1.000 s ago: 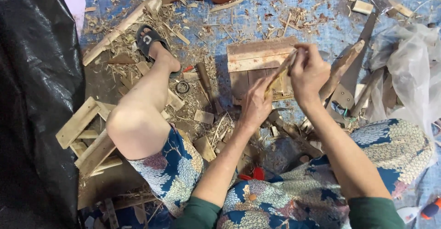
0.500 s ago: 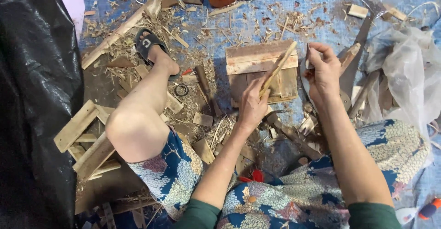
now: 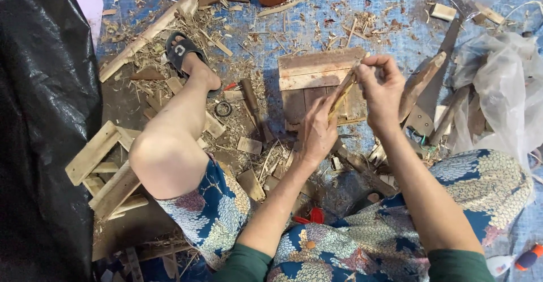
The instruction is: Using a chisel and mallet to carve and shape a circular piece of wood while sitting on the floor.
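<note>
My left hand (image 3: 318,132) grips the lower end of a thin wooden stick (image 3: 343,91) that slants up to the right. My right hand (image 3: 383,88) pinches the stick's upper end with thumb and fingers. Both hands hover over a flat wooden board (image 3: 314,72) lying on the blue tarp (image 3: 317,22). Whether the right hand also holds a small tool is hidden by the fingers.
My bare left leg (image 3: 172,129) stretches out, its foot in a black sandal (image 3: 180,49). A hand saw (image 3: 432,89) lies right of the board. Wood offcuts and shavings litter the tarp, black plastic sheeting (image 3: 39,118) fills the left, and a clear plastic bag (image 3: 503,84) sits at right.
My right hand let go of the stick's top, drew away to the right, then came back and now pinches the upper end again. The left hand kept its grip.
</note>
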